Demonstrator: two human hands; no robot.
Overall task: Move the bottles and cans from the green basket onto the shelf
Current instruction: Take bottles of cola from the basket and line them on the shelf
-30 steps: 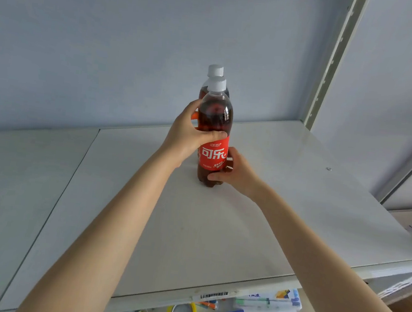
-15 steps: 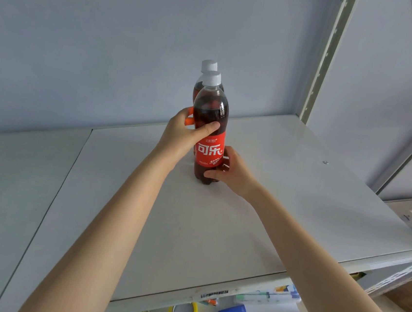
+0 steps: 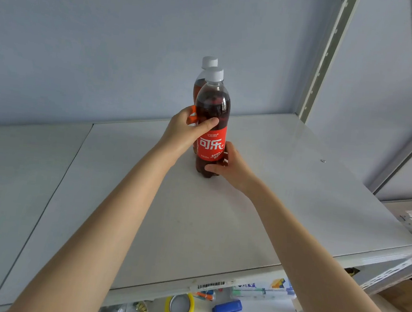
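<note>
Currently the left hand [image 3: 184, 133] is being wrapped round the upper body of the front cola bottle [image 3: 214, 106], with the thumb laid across the near face just above the red label. The right hand [image 3: 231, 166] is being curled round the same bottle low down by its base, with the thumb on the near side. The bottle is being held upright near the middle of the white shelf board [image 3: 298, 191]; whether its base is touching the board cannot be told. A second bottle [image 3: 198, 89], also white-capped, is being largely hidden just behind it on the far side; contact between the two cannot be told. A perforated upright post [image 3: 324, 56] is being seen at the far right corner. Under the near edge, a yellow tape roll [image 3: 180, 308], a blue block [image 3: 227, 308] and markers [image 3: 261, 292] are being glimpsed on a lower level.
</note>
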